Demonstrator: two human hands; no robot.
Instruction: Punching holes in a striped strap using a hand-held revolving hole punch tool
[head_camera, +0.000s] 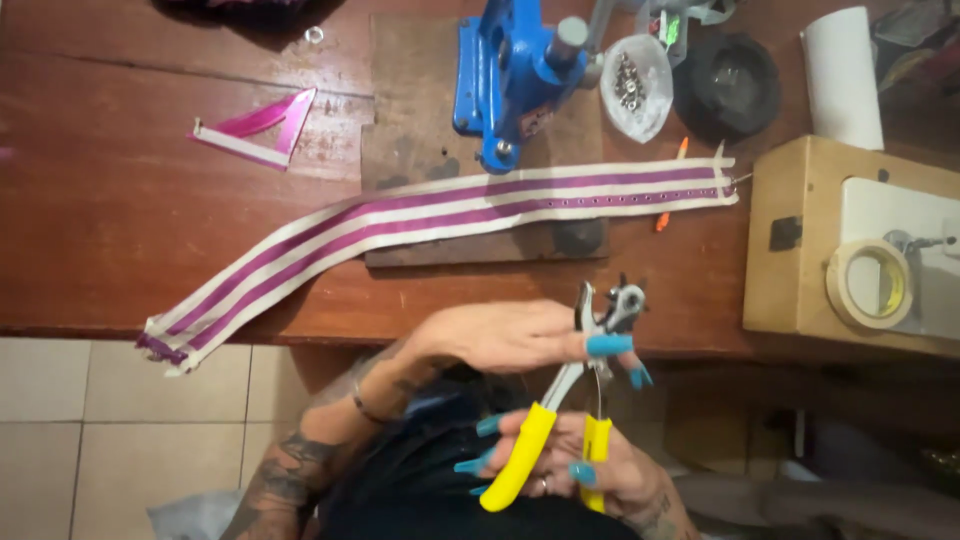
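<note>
A revolving hole-punch plier (590, 350) with yellow handles (520, 455) is held over my lap, just off the table's near edge. My right hand (590, 470) grips the yellow handles from below. My left hand (500, 335) reaches across with its fingers stretched out, and its fingertips pinch the metal head by the punch wheel (628, 297). Both hands have turquoise nails. A long strap (400, 215) with cream and purple stripes lies across the table beyond the hands; a row of small holes runs along its right part.
A blue hand press (510, 70) stands on a dark wooden board (410, 120). Nearby are a clear bag of metal eyelets (632, 85), a black round object (727, 85), a white paper roll (842, 75), a pink triangle ruler (262, 128), and a sewing machine (800, 240) bearing a tape roll (868, 285).
</note>
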